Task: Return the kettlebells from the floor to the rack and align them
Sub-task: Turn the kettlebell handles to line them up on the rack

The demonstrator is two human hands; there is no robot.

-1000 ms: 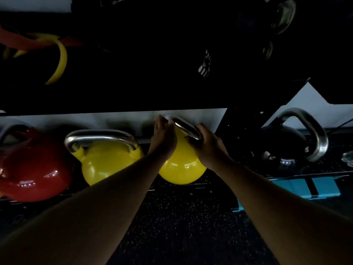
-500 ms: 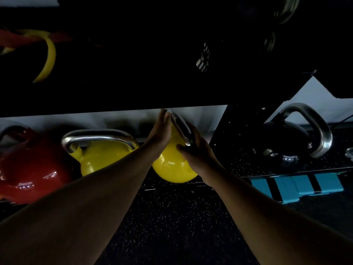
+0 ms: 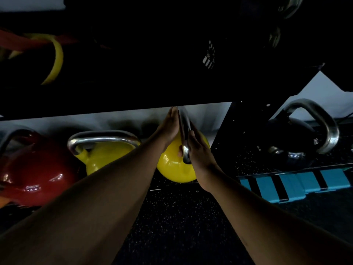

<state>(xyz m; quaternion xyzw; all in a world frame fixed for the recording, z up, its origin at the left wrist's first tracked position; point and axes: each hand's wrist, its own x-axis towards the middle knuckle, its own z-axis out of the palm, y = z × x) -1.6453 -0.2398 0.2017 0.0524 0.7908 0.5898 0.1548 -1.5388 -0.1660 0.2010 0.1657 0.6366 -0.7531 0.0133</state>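
A yellow kettlebell (image 3: 172, 169) with a chrome handle (image 3: 184, 131) sits on the low rack shelf under a dark upper shelf (image 3: 133, 92). Its handle is turned end-on toward me. My left hand (image 3: 168, 129) lies flat against the handle's left side, thumb tucked under it. My right hand (image 3: 200, 152) presses flat on the right side, so the handle is clamped between both palms. A second yellow kettlebell (image 3: 107, 153) and a red kettlebell (image 3: 36, 169) stand to the left, handles crosswise.
A black kettlebell (image 3: 292, 138) with a chrome handle stands right of a black rack post (image 3: 229, 131). A blue striped step block (image 3: 296, 182) lies on the speckled black floor (image 3: 181, 217). Yellow and red resistance bands (image 3: 55, 60) hang at upper left.
The held kettlebell's handle has rotated from slanted to end-on toward me. My hands went from curled over the handle to flat palms on either side of it.
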